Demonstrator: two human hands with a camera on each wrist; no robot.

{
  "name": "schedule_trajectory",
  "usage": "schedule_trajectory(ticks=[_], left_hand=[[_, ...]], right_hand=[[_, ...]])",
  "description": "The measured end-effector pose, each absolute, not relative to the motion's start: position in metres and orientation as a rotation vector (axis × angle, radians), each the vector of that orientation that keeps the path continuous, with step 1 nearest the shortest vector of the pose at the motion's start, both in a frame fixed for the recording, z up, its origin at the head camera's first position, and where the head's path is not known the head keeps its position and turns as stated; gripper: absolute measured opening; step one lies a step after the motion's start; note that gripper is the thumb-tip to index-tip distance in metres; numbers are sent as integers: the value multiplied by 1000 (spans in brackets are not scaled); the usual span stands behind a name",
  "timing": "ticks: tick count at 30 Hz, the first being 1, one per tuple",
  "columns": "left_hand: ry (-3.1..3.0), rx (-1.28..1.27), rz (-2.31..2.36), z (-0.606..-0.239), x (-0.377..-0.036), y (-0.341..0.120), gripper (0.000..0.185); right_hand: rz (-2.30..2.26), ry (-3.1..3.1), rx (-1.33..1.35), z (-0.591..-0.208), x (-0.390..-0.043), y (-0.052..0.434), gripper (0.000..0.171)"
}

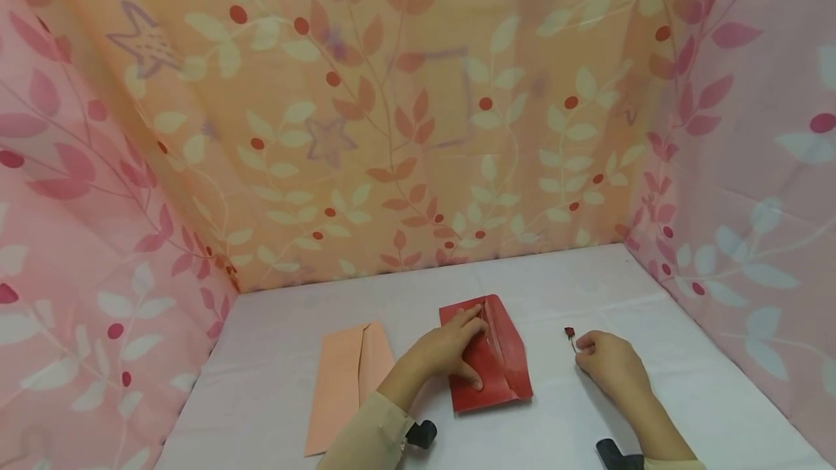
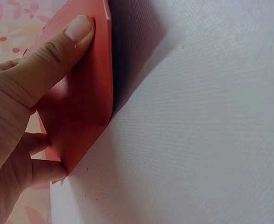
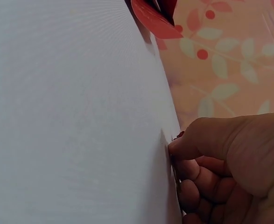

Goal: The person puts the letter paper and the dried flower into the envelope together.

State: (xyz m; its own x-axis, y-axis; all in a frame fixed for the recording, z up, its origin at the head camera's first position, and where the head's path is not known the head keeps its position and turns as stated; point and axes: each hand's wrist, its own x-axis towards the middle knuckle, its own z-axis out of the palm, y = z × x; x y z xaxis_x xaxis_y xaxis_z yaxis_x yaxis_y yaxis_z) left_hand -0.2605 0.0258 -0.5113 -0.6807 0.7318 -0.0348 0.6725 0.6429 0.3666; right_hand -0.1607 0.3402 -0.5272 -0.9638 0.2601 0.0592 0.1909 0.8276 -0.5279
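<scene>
A red envelope (image 1: 503,368) lies on the white table (image 1: 653,412) with its flap open. My left hand (image 1: 466,348) rests flat on it, fingers stretched toward the flap and thumb pressing its lower part. In the left wrist view the thumb (image 2: 57,56) lies along the red envelope (image 2: 85,112). To the right, my right hand (image 1: 584,347) has its fingers curled and pinches the thin stem of a small red-tipped piece (image 1: 571,333) on the table. The right wrist view shows the right hand (image 3: 188,149) against the tabletop, with a bit of the red piece (image 3: 179,135) at the thumb tip.
A peach envelope (image 1: 346,383) lies flat to the left of the red one. Fabric walls with a leaf print (image 1: 418,129) close in the table at the back and on both sides. A corner of the red envelope (image 3: 153,18) shows in the right wrist view.
</scene>
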Motion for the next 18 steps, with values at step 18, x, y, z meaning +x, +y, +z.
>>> schedule_trajectory(ticks=[18], left_hand=[[2676,1167,474,-510,-262,26,95]], right_hand=[[1062,-2758,-310,-533,-169,337,22]])
